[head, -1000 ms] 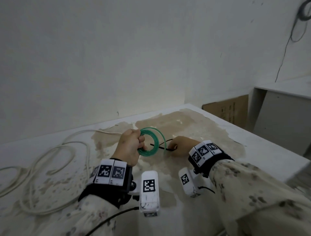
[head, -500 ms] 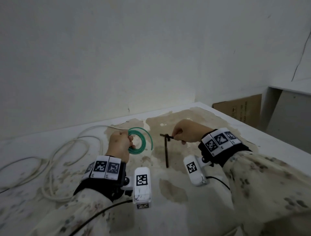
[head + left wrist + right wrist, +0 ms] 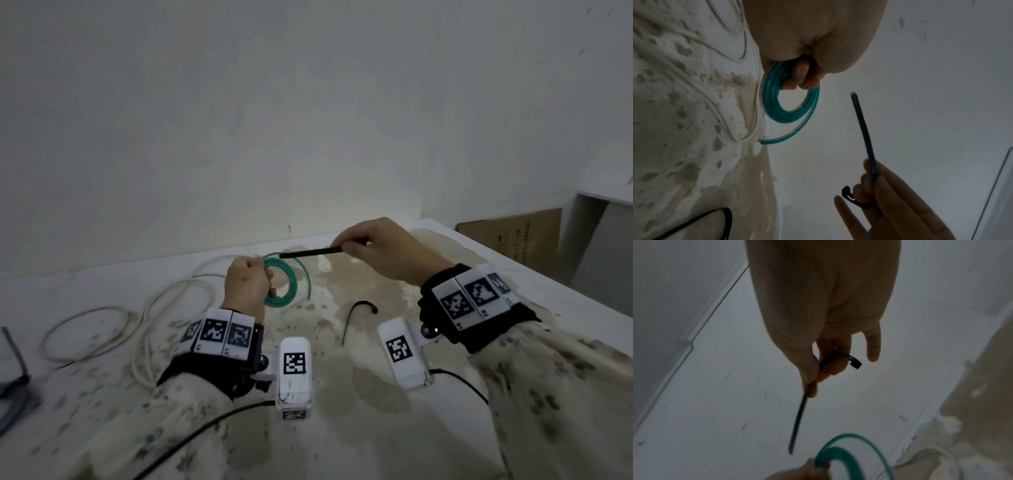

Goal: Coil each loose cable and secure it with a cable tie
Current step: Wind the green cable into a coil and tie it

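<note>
My left hand grips a small coil of green cable above the table, its loose end curving off to the right. The coil hangs from my curled fingers in the left wrist view. My right hand pinches a black cable tie near its head, held level with the tip pointing left at the top of the coil. The tie and its square head show in the right wrist view, the tip just short of the green coil. A second black cable tie lies on the table between my wrists.
A long white cable lies in loose loops on the stained white table to the left. A dark object sits at the left edge. A cardboard box and white furniture stand beyond the table's right edge.
My right hand has lifted the black tie off the table and swung it from hanging down to level, its tip now at the green coil. The left hand keeps holding the coil.
</note>
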